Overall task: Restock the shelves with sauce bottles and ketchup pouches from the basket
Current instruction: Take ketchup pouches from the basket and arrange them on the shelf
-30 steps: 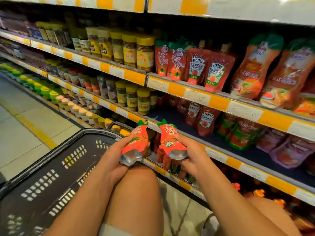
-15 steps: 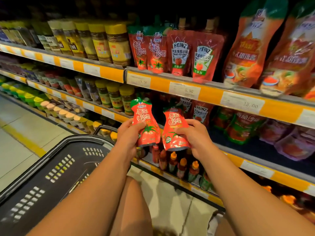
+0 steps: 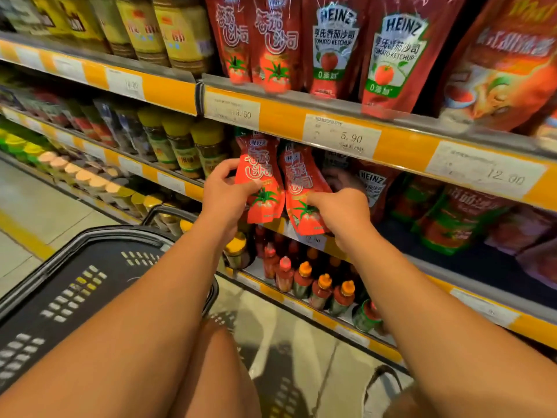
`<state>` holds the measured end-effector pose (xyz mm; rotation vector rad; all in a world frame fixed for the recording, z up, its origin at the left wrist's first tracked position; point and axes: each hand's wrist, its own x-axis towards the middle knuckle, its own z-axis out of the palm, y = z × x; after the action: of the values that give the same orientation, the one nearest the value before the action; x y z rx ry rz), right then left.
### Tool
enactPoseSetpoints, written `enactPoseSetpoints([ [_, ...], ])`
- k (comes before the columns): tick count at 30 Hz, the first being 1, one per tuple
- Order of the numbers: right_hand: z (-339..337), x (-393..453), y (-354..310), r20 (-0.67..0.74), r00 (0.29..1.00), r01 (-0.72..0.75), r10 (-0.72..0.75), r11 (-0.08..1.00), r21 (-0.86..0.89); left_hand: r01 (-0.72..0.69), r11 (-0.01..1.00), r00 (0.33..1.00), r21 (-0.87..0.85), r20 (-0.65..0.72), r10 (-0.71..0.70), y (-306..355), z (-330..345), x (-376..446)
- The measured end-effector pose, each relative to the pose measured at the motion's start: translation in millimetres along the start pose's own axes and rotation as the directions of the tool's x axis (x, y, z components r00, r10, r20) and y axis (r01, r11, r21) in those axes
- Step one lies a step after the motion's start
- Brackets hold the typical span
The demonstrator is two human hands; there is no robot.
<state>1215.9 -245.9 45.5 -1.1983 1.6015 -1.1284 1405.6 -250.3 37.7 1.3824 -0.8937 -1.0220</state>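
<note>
My left hand (image 3: 224, 196) grips a red ketchup pouch (image 3: 261, 179) with a tomato picture. My right hand (image 3: 343, 211) grips a second matching pouch (image 3: 303, 191) beside it. Both pouches stand upright side by side, their tops just under the yellow price rail (image 3: 340, 131) of the upper shelf, at the front of the middle shelf. Matching pouches (image 3: 265, 40) and Heinz pouches (image 3: 388, 52) stand on the shelf above. Small sauce bottles (image 3: 304, 279) with orange caps line the lower shelf. The black basket (image 3: 75, 285) sits at lower left.
Jars with yellow lids (image 3: 180, 146) fill the middle shelf to the left. More Heinz pouches (image 3: 372, 182) and green-trimmed pouches (image 3: 446, 218) lie on the middle shelf to the right. Tiled floor (image 3: 36, 212) with a yellow stripe runs along the left. My knees are below.
Both hands have carried the two pouches up and forward, from above the basket to the front of the middle shelf. The view has moved closer to the shelves.
</note>
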Motion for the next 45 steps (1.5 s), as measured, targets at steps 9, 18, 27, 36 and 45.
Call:
enactPoseSetpoints([
  [9,22,21,0,-0.148,0.987,-0.059,0.066,0.997,0.049,-0.063,0.997,0.998,-0.051,-0.03,0.062,-6,6,28],
  [18,37,25,9,-0.171,0.972,0.172,-0.161,0.984,0.053,-0.058,0.995,0.998,-0.084,0.0,0.058,-12,3,46],
  [27,32,9,9,-0.127,0.981,0.136,-0.148,0.986,-0.093,-0.122,0.991,0.983,0.052,0.141,0.114,-8,-2,41],
  [36,30,1,14,-0.162,0.977,0.126,-0.142,0.986,-0.105,-0.158,0.987,0.98,0.027,0.126,0.154,-8,-13,34],
  [45,48,16,18,-0.16,0.965,0.196,-0.209,0.976,-0.093,-0.153,0.986,0.975,0.062,0.173,0.141,-7,-14,35],
])
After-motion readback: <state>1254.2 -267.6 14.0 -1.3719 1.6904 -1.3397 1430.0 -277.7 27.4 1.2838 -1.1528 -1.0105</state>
